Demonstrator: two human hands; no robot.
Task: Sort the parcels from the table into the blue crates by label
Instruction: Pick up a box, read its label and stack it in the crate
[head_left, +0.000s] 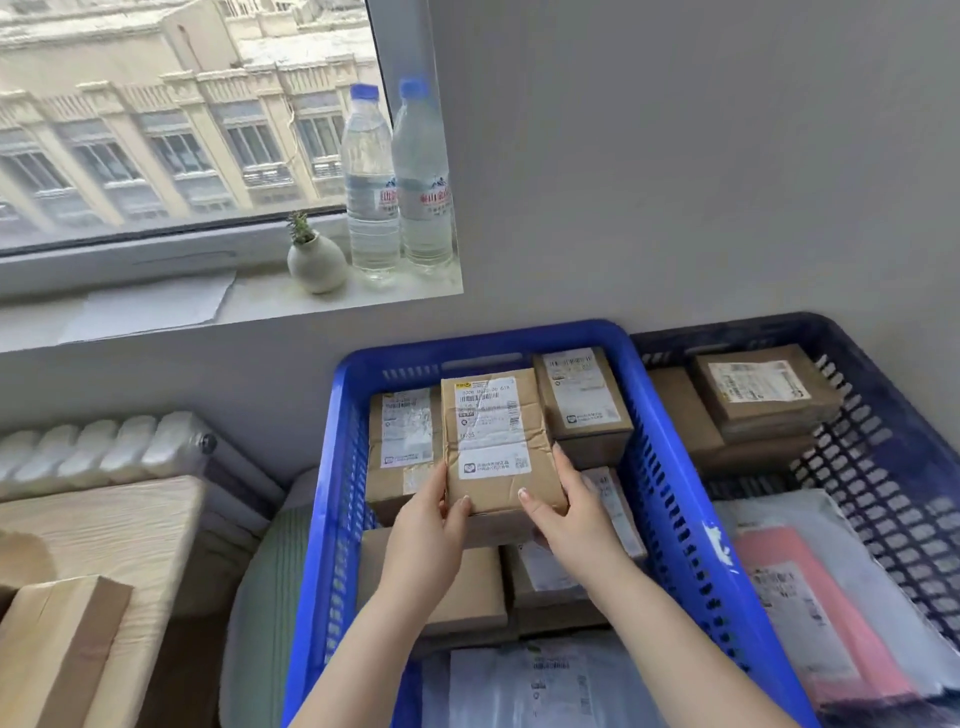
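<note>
Both hands, left hand (428, 525) and right hand (566, 512), grasp one brown parcel (496, 441) by its near corners, above the boxes inside the bright blue crate (670, 467).

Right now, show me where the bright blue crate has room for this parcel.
Crowded: cardboard boxes fill the bright blue crate floor, grey mailers nearest. No bare floor shows. Both hands, left and right, hold the parcel over them; stack it.
</note>
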